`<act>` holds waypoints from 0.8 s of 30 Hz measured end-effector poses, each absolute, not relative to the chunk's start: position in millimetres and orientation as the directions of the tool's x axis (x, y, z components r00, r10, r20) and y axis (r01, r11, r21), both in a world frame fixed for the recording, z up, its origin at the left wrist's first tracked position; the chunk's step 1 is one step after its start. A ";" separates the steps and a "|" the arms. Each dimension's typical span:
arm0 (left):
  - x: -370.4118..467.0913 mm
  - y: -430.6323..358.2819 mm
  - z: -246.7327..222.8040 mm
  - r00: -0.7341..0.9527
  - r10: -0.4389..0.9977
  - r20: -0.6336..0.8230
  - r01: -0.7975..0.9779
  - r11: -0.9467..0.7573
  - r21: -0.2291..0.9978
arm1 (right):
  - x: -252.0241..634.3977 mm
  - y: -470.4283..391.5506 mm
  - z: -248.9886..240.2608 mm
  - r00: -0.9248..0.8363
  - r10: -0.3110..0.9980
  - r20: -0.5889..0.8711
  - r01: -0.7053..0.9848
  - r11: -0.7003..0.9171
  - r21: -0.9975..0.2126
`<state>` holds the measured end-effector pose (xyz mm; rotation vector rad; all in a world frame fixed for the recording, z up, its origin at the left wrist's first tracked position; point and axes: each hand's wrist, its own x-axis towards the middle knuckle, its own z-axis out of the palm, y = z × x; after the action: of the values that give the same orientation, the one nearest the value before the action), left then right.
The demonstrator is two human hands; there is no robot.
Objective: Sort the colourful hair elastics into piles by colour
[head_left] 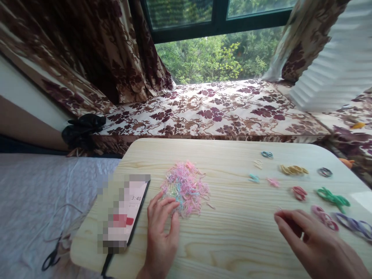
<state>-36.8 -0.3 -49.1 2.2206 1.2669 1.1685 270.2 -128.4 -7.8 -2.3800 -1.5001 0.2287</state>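
A loose pile of small pastel elastic bands (188, 186), mostly pink and lilac with some blue, lies left of the middle of the table. My left hand (162, 221) rests at its near left edge, fingers apart, the fingertips touching the bands. Over the right part of the table, my right hand (316, 236) is closed in a pinch. A faint pinkish bit shows at its fingertips, too small to make out. Just beyond it are a small pink bunch (273, 182) and a red bunch of bands (299, 193). Pink hair ties (324, 217) lie partly behind this hand.
Green (333, 198), purple (354, 225), tan (293, 169), dark (324, 172), and blue hair ties (266, 154) lie grouped at right, near small light-blue (254, 178) and cream bands (257, 164). A cabled phone (128, 213) lies left. A flowered window seat (209, 112) stands behind.
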 end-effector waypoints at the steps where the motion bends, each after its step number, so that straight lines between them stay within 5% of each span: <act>1: -36.6 -0.4 -48.8 0.265 0.833 0.486 0.561 -0.544 0.624 | 258.9 -122.8 -10.2 0.380 0.924 0.039 0.857 -0.336 -0.390; 10: -36.2 -1.6 -48.0 0.242 0.841 0.484 0.561 -0.528 0.637 | 184.2 -69.1 -21.1 0.098 0.992 0.080 0.892 -0.052 -0.448; 24: -36.8 -2.5 -47.7 0.228 0.852 0.471 0.561 -0.510 0.651 | 174.6 -47.6 -13.8 0.081 0.997 0.016 0.916 -0.068 -0.394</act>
<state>-36.8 -2.5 -47.7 2.1637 1.3106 1.1747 174.6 -47.6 -13.8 -2.0617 -1.9077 0.3748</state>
